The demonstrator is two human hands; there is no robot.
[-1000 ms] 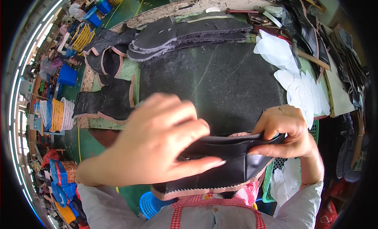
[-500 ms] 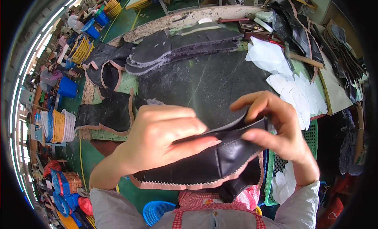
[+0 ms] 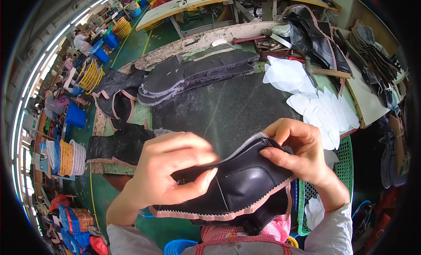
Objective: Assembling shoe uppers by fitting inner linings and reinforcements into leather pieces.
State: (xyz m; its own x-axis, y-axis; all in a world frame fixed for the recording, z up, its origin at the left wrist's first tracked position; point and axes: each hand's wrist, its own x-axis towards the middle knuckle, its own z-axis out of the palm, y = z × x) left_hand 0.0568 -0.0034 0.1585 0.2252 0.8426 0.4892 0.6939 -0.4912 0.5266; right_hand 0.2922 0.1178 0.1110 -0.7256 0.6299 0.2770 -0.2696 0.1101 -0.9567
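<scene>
A black leather boot upper with a pinkish-brown, zigzag-cut lower edge is stretched between my hands above the near side of the table. My right hand pinches its right end, thumb on the outer face and fingers curled behind the top rim. On the left part of the upper, the thumb of my left hand presses against the outside; its other fingers bend over the top edge, slightly blurred, their tips partly hidden. A grey lining shows along the raised rim. More black leather with the same pinkish edge hangs below, in front of the apron.
A dark work board lies on the table. Behind it are stacked fleece-lined black pieces; other black uppers lie left. White cut pieces, a wooden-handled hammer and a tool tray sit right. A green basket stands lower right.
My right hand has moved lower and slightly left, closing its fingers onto the upper's end. My left hand has shifted down a little, and the outer face of the upper shows more. The view has tilted slightly.
</scene>
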